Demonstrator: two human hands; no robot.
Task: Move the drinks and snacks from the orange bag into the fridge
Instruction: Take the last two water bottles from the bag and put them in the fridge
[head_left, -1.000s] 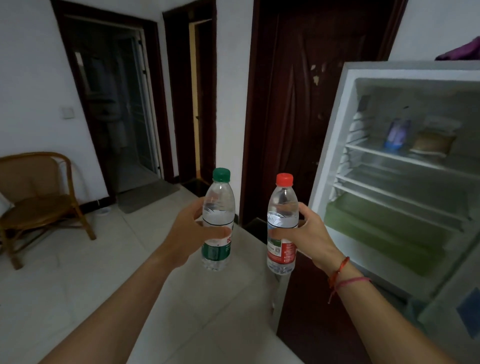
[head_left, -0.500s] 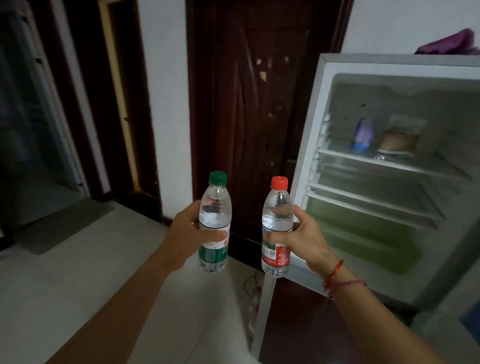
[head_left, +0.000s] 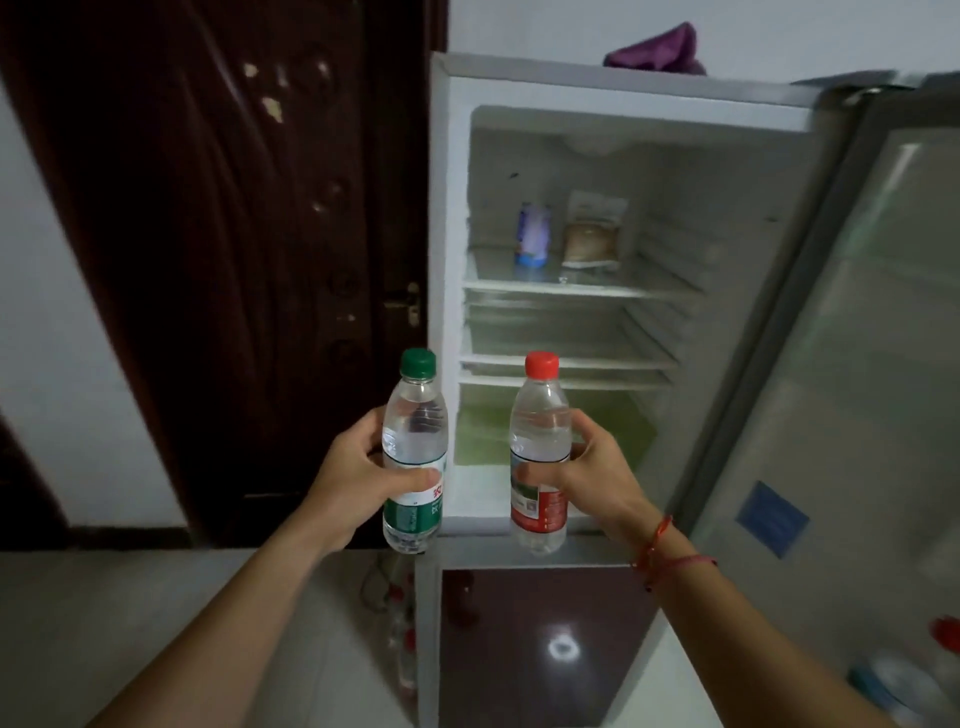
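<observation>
The fridge (head_left: 623, 91) stands open, with white shelves and a green drawer at the bottom. Two clear water bottles are held upright, side by side: the green-cap bottle (head_left: 415, 431) before the fridge's left edge, and the red-cap bottle (head_left: 540, 431) before its lower shelves. On the fridge's top shelf stand a blurred blue drink (head_left: 532, 234) and a pale snack packet (head_left: 592, 231).

Home interior: dark wooden door (head_left: 234, 234), tiled floor (head_left: 104, 623), small household fridge (head_left: 597, 93).
</observation>
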